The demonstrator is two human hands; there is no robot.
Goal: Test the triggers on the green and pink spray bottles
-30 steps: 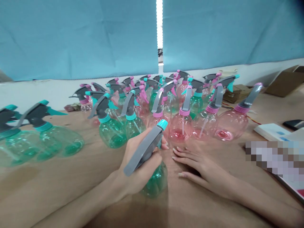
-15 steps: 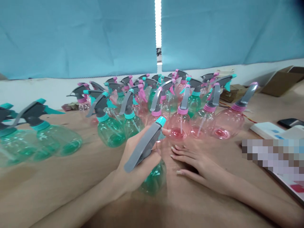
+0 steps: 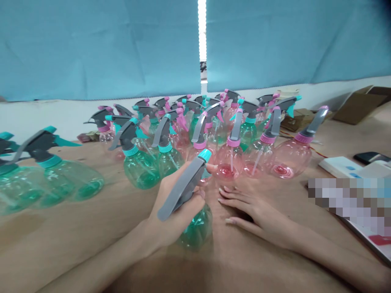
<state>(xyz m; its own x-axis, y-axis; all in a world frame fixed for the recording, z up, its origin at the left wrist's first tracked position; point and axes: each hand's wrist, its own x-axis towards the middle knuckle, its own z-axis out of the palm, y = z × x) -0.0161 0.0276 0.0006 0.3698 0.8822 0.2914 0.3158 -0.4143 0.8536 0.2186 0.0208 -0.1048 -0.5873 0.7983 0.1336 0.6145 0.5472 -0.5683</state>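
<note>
My left hand (image 3: 175, 203) is wrapped round the neck of a green spray bottle (image 3: 197, 230) with a grey and turquoise trigger head. The nozzle points away from me, and the hand hides the bottle's collar and part of its trigger. My right hand (image 3: 247, 211) rests on the wooden table (image 3: 122, 228) just right of that bottle, fingers stretched out and holding nothing. Right beyond my hands stands a pink spray bottle (image 3: 229, 162). Two green spray bottles, one of them the nearer-left bottle (image 3: 142, 169), stand ahead of my left forearm.
Several more pink and green spray bottles crowd the back of the table. At the left is another group of green bottles (image 3: 73, 179). A white device (image 3: 339, 167) and a blurred-out flat object (image 3: 351, 207) lie on the right. Behind them sits a cardboard box (image 3: 357, 106).
The whole view has shifted very slightly. My left hand keeps its hold on the green spray bottle, and my right hand stays flat on the table.
</note>
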